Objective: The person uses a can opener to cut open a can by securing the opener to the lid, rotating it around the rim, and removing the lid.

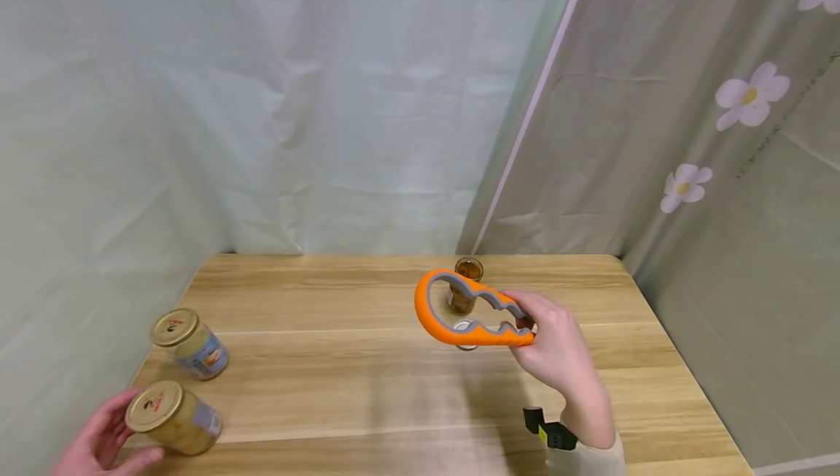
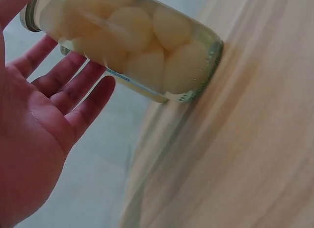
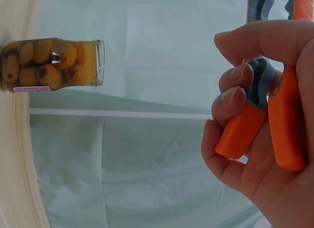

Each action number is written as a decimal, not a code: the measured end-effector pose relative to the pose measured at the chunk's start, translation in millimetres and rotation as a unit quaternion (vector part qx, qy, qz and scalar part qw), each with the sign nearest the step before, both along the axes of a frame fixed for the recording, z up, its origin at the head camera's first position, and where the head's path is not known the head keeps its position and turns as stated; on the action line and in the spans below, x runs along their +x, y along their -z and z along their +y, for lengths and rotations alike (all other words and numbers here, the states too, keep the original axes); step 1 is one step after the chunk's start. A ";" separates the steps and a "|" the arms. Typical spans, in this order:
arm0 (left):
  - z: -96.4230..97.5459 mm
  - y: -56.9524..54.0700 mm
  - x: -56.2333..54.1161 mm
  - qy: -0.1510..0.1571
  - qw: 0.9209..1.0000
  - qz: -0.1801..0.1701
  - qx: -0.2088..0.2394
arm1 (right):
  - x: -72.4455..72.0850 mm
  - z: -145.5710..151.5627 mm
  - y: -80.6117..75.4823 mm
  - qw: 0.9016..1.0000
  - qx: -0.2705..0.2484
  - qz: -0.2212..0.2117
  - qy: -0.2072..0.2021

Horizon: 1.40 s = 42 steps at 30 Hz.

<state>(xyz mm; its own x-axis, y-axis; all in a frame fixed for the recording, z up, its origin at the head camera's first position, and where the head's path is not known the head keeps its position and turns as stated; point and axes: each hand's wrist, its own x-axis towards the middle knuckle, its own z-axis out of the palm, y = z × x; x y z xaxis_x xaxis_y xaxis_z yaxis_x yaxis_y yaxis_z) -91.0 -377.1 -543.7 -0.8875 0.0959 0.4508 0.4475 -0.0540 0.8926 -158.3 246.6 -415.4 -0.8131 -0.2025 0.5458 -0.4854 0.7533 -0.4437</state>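
My right hand grips the handles of an orange jar opener with grey toothed inner edges, held up over the table. Fingers wrap round both handles in the right wrist view. At the lower left, my left hand is beside a gold-lidded glass jar, thumb and fingers spread on either side of it. Pale round fruit fills this jar in the left wrist view, where the relaxed fingers reach along its side. Just behind it stands a similar jar with a blue label.
Beyond the jar opener stands a lidless jar of brownish pieces, partly covered by the tool in the head view. A loose round lid lies on the wooden table in front of it. Curtains hang behind and at both sides.
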 end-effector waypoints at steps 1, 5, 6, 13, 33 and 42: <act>0.9 0.3 1.3 -0.009 1.000 -0.015 -0.009 | 0.2 -0.1 -0.4 1.000 0.000 -0.001 0.000; 4.8 -0.3 4.6 -0.047 0.995 -0.073 -0.038 | 1.3 -0.8 -2.0 1.000 0.001 0.000 0.001; 5.6 -1.0 4.9 -0.059 0.993 -0.086 -0.054 | 1.6 -0.9 -2.3 1.000 0.000 0.000 0.000; 9.7 -7.7 1.9 -0.120 0.937 -0.178 -0.277 | 2.6 -0.3 -3.2 1.000 0.001 0.004 -0.001; 25.7 -12.1 -17.6 -0.035 0.951 -0.018 -0.307 | 1.0 1.5 -2.3 1.000 -0.002 0.009 -0.001; 31.3 -15.8 -17.9 -0.025 0.954 -0.014 -0.299 | 1.8 1.0 -2.0 1.000 -0.003 0.004 -0.004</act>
